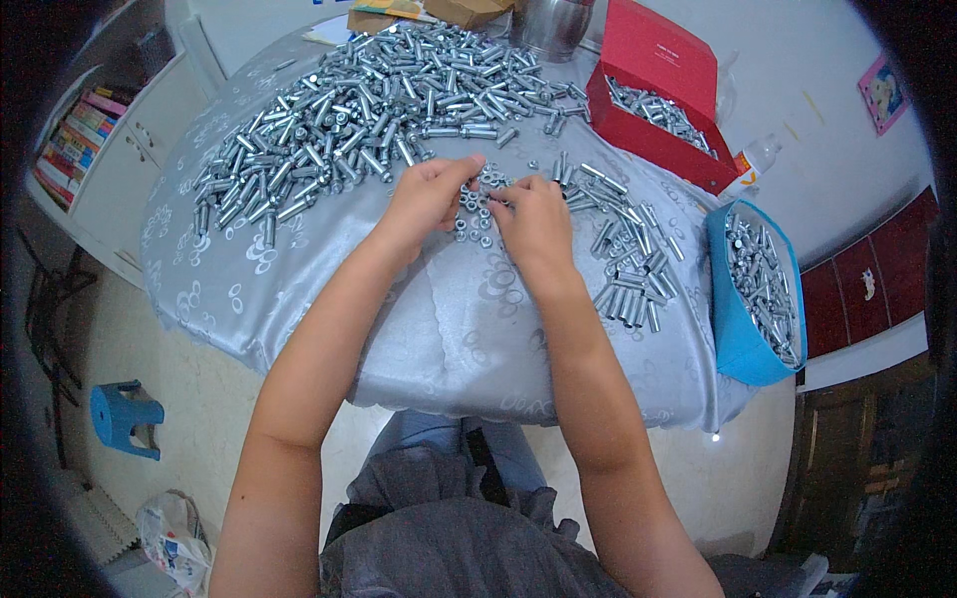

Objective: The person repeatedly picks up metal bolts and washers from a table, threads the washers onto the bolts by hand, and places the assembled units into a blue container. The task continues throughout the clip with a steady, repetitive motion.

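My left hand (427,204) is closed, thumb and fingers pressed together, above a small cluster of metal nuts (484,241). Whatever it pinches is hidden. Just right of it, my right hand (536,221) curls its fingers in a pinch over the same nuts; what lies between its fingertips is too small to make out. Beyond my hands spreads a large heap of silver expansion bolts (389,95). Loose metal sleeves (630,299) lie to the right of my right hand, some of them side by side.
A silvery patterned cloth (449,349) covers the round table. At the right stand an open red box (653,55) and a blue bin (736,334), both holding metal parts. A plastic bottle (760,157) is between them. A blue stool (127,417) stands on the floor, left.
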